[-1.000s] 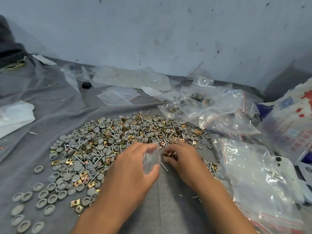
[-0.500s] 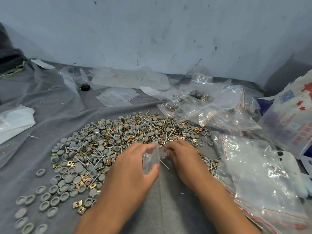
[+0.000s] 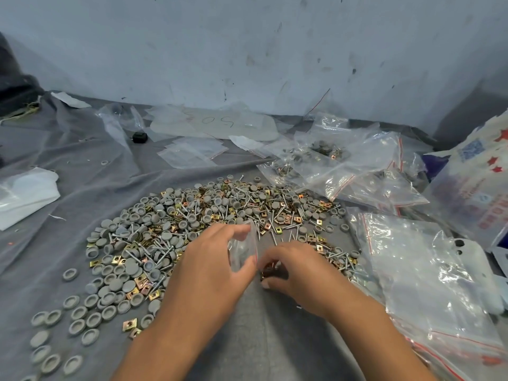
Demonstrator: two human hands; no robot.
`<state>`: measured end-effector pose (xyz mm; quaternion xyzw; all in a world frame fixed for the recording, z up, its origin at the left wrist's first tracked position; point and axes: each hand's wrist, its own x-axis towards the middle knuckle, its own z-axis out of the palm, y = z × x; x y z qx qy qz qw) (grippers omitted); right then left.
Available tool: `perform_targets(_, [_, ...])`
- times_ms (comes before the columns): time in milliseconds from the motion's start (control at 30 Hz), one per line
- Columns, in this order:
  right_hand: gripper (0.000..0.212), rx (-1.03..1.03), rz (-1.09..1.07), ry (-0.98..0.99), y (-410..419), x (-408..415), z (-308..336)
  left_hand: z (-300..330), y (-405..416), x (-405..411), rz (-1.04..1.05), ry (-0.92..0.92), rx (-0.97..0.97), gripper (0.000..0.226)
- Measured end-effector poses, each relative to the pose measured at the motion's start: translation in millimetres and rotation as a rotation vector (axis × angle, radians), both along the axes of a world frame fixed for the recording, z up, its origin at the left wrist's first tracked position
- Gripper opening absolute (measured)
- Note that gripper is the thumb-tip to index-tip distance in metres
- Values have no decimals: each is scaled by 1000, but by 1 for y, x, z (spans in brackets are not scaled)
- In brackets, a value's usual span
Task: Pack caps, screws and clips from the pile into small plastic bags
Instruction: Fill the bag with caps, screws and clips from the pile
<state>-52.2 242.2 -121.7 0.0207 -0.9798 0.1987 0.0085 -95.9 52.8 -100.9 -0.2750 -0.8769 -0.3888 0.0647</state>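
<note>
Bag (image 3: 243, 250) — left hand (image 3: 217, 259) holds it open.

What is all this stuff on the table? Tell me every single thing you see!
pile of caps, screws and clips: too many to count, grey, silver and gold, middle of the grey cloth
loose caps: about a dozen or more, grey, near left, beside the pile
small plastic bag: one, clear, held upright between the hands
filled bags: several, clear with red strips, far right
flat empty bags: a few, clear, behind the pile
big bags: a heap, clear, near right
small black thing: one, far left of centre
white sheet: one, left edge
left hand: one, holds the small bag
right hand: one, fingers curled on gold clips beside the bag
</note>
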Motion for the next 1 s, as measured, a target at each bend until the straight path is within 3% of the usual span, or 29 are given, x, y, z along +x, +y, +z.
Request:
perform_targets(133, [14,-74,-53,84,-1,1,6,0,1,1,-2,2,-5,42])
perform_targets(267, [22,-351,-111,459,1,6,26,-1,3,1,-8,10,-16,42])
perform_targets(367, [25,-341,8,607,-10,10,38,-3,5,2,-24,3,-21,44])
perform_targets(467, [33,-280,34,565,-19,11,36,-2,5,1,-26,0,-4,45])
perform_targets(633, [30,-391,16,638,-21,13,37,-2,4,2,-25,8,-15,46])
perform_targets(933, [17,-263,43,637,-25,13,39,1,4,3,-44,-11,-23,41])
perform_targets(1000, [8,-372,-40,645,-14,9,38,1,4,4,-36,-15,-16,43])
